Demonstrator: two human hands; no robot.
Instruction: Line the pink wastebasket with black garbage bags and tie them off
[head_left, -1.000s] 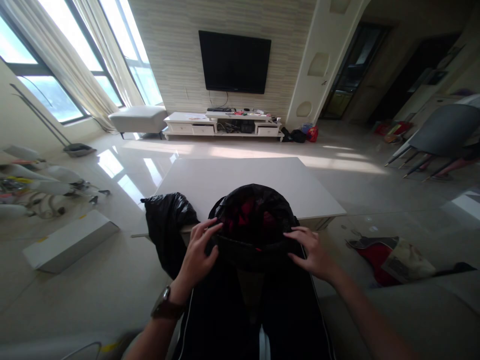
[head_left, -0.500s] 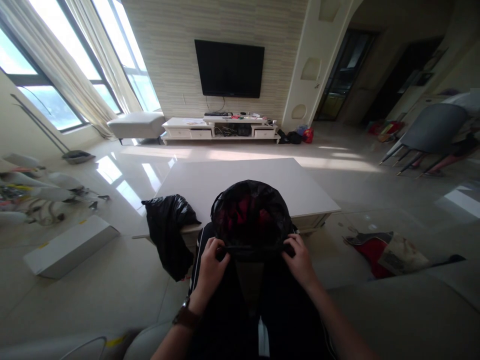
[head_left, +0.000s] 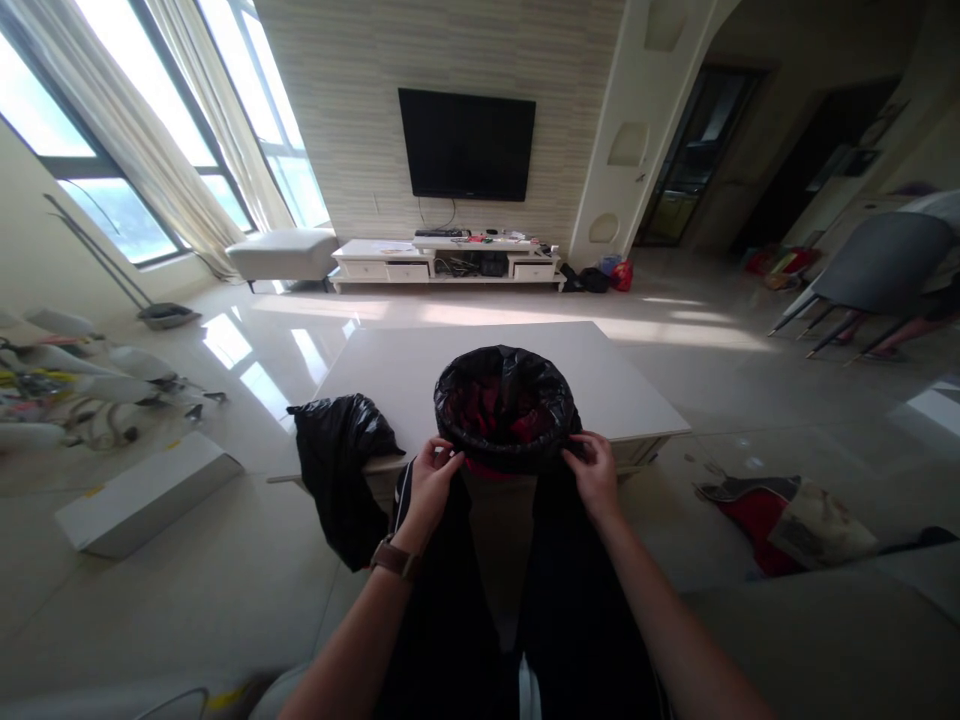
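Note:
A round red bin lined with a black bin bag (head_left: 507,405) stands between my knees in front of the white table (head_left: 420,365). My left hand (head_left: 431,485) pinches the bag's folded rim on the left side. My right hand (head_left: 596,472) grips the same rim on the right side. The bag's edge is rolled down over the top of the bin, and red shows inside and just below the rim. My dark trousers with a white side stripe fill the lower middle of the view. A brown watch sits on my left wrist.
A second black bag (head_left: 341,470) hangs over the table's near left corner. A white box (head_left: 146,492) lies on the floor at left, beside cluttered things (head_left: 67,390). A red and pale bag (head_left: 787,510) lies on the floor at right. A grey chair (head_left: 877,270) stands far right.
Both hands moved away from me and up with the bag's rim, pulling it down over the bin's top. The bin now sits farther from my lap.

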